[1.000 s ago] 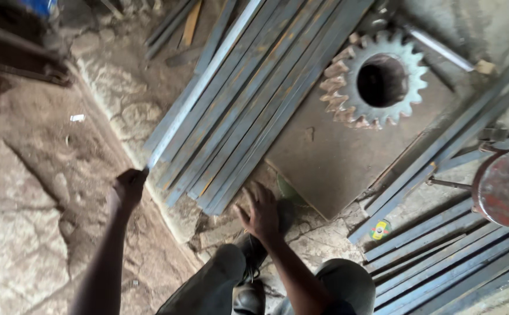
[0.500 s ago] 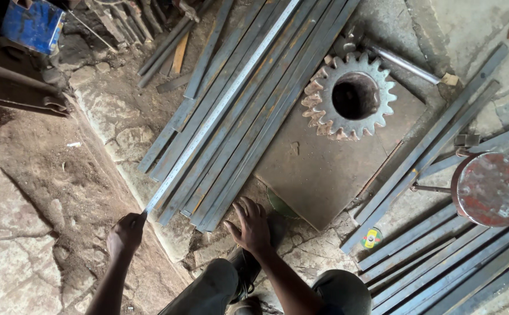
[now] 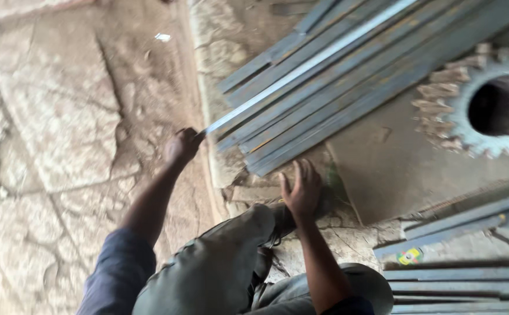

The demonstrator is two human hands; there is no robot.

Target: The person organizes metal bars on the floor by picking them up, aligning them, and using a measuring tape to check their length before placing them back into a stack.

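Observation:
My left hand (image 3: 182, 144) is closed around the near end of a long light grey metal bar (image 3: 301, 69) that lies on top of a stack of grey-blue metal bars (image 3: 348, 87). The stack runs diagonally up to the right. My right hand (image 3: 302, 189) hovers with fingers spread just below the stack's near ends, above my knee and shoe. A large rusty toothed gear (image 3: 488, 105) with a round hole lies to the right on a flat metal plate (image 3: 383, 169).
Cracked stone ground (image 3: 50, 134) spreads to the left. More grey metal bars (image 3: 459, 274) lie at the lower right, with a small yellow and green object (image 3: 409, 255) among them. My bent leg in grey trousers (image 3: 219, 268) fills the bottom centre.
The view has swung left and closer, so the gear now sits at the right edge. My left hand stays on the bar's end; my right hand keeps open near the stack.

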